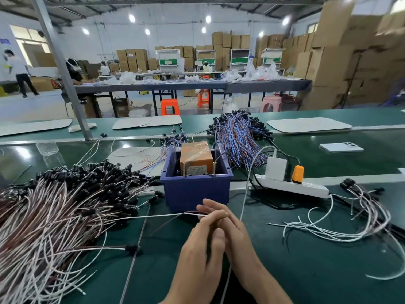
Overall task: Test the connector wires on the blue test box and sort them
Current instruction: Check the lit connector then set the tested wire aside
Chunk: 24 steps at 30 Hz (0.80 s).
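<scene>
Pinched between left hand (200,251) and right hand (235,231): one thin white connector wire (153,216), held just in front of dark blue plastic test box (197,190). Wire is trailed leftward to large heap of brown-and-white black-plugged wires (54,216). Smaller bunch of white wires (350,224) is laid at right.
</scene>
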Each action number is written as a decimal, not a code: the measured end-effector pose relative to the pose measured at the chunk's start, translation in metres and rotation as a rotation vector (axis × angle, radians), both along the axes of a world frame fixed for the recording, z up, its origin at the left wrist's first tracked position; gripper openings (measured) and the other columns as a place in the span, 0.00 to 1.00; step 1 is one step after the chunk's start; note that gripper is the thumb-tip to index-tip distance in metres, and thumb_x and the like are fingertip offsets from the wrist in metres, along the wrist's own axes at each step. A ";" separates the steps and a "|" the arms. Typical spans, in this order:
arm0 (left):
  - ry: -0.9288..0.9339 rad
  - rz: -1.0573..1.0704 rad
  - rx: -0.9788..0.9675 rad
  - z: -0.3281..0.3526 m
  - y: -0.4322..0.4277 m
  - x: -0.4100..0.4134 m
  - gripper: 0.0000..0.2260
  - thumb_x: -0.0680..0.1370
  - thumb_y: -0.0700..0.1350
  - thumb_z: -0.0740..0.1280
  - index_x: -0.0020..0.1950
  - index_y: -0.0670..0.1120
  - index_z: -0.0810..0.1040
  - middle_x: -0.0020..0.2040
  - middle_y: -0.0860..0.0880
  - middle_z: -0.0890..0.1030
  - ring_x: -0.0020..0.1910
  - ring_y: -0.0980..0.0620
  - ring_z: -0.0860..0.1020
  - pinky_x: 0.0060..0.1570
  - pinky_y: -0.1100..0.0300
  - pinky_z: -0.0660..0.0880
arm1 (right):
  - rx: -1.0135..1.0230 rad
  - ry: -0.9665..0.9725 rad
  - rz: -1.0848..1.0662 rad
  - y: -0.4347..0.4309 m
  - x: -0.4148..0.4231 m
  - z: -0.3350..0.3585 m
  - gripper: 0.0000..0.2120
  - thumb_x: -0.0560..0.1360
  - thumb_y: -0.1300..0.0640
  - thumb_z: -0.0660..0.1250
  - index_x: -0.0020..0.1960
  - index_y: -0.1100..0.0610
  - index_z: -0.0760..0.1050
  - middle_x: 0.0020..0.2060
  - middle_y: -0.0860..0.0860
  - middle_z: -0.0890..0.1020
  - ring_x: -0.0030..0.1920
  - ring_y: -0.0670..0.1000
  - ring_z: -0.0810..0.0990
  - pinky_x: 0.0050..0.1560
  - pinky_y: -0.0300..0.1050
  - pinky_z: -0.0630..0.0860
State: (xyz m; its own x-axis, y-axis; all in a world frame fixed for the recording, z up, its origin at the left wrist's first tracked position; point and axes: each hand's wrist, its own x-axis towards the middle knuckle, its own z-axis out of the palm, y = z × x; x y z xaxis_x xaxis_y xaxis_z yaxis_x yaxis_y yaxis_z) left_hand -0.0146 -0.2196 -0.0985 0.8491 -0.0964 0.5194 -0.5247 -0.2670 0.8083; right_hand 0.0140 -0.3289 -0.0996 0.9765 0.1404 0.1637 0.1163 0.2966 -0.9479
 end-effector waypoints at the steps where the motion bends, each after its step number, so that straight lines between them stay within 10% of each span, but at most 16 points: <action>1: 0.003 -0.026 -0.046 0.000 0.000 0.000 0.16 0.80 0.54 0.57 0.66 0.60 0.75 0.63 0.57 0.80 0.64 0.53 0.78 0.61 0.58 0.76 | 0.005 0.004 0.000 0.000 -0.001 0.000 0.18 0.79 0.58 0.58 0.62 0.49 0.81 0.61 0.51 0.84 0.64 0.50 0.81 0.62 0.40 0.77; 5: -0.007 0.074 -0.089 0.002 -0.001 0.003 0.12 0.80 0.53 0.57 0.59 0.58 0.77 0.54 0.55 0.82 0.54 0.54 0.82 0.49 0.68 0.74 | 0.045 0.017 -0.088 0.001 0.002 -0.001 0.16 0.78 0.59 0.59 0.58 0.50 0.81 0.58 0.52 0.85 0.61 0.51 0.83 0.61 0.45 0.78; 9: 0.232 0.167 -0.169 -0.001 0.003 0.013 0.16 0.83 0.54 0.57 0.44 0.52 0.81 0.38 0.48 0.81 0.36 0.52 0.79 0.37 0.57 0.77 | 0.253 0.088 -0.261 -0.008 0.015 0.002 0.14 0.83 0.64 0.52 0.52 0.60 0.77 0.53 0.57 0.87 0.60 0.55 0.83 0.60 0.47 0.76; 15: 0.516 -0.025 -0.425 0.008 0.009 0.021 0.11 0.84 0.40 0.60 0.58 0.48 0.82 0.49 0.46 0.85 0.41 0.49 0.83 0.35 0.56 0.80 | 0.443 0.246 -0.361 -0.021 0.014 0.007 0.21 0.85 0.49 0.58 0.34 0.56 0.69 0.38 0.63 0.85 0.44 0.61 0.87 0.38 0.44 0.83; 20: 0.660 -0.107 -0.692 0.012 0.014 0.025 0.17 0.79 0.31 0.62 0.57 0.48 0.85 0.48 0.44 0.84 0.39 0.48 0.81 0.31 0.57 0.76 | 0.528 0.253 -0.344 -0.024 0.012 0.009 0.25 0.82 0.48 0.62 0.27 0.52 0.67 0.26 0.54 0.74 0.39 0.58 0.87 0.38 0.46 0.84; 24: 0.790 -0.207 -0.853 0.016 0.016 0.028 0.14 0.69 0.40 0.68 0.54 0.44 0.82 0.47 0.45 0.85 0.36 0.50 0.82 0.29 0.58 0.77 | 0.697 0.283 -0.245 -0.029 0.011 0.009 0.26 0.81 0.49 0.64 0.25 0.52 0.64 0.21 0.49 0.65 0.27 0.50 0.78 0.34 0.43 0.81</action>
